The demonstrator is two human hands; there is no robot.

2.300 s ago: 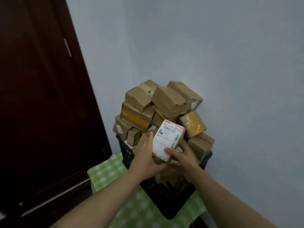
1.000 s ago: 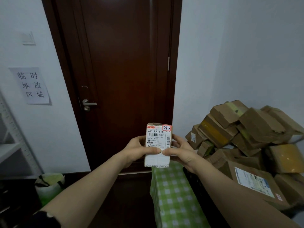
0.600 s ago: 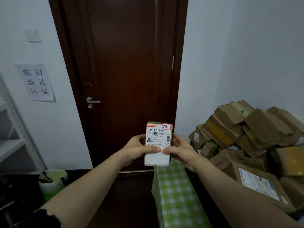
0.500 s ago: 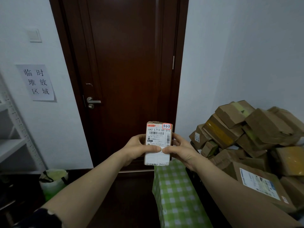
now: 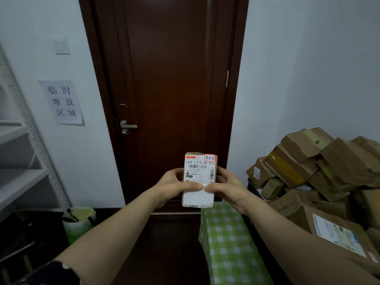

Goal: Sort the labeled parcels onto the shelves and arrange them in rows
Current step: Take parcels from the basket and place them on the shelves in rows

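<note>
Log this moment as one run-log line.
held: small brown cardboard parcel with white label, upright | left hand: grips left side | right hand: grips right side | white metal shelf: far left, parcel not placed

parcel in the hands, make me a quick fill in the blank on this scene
1. The left hand and right hand hold the parcel upright before a dark wooden ____.
2. The top printed line of its label starts with ____.
3. The pile of cardboard boxes lies on the person's ____ side.
Missing: door; 642; right.
</note>
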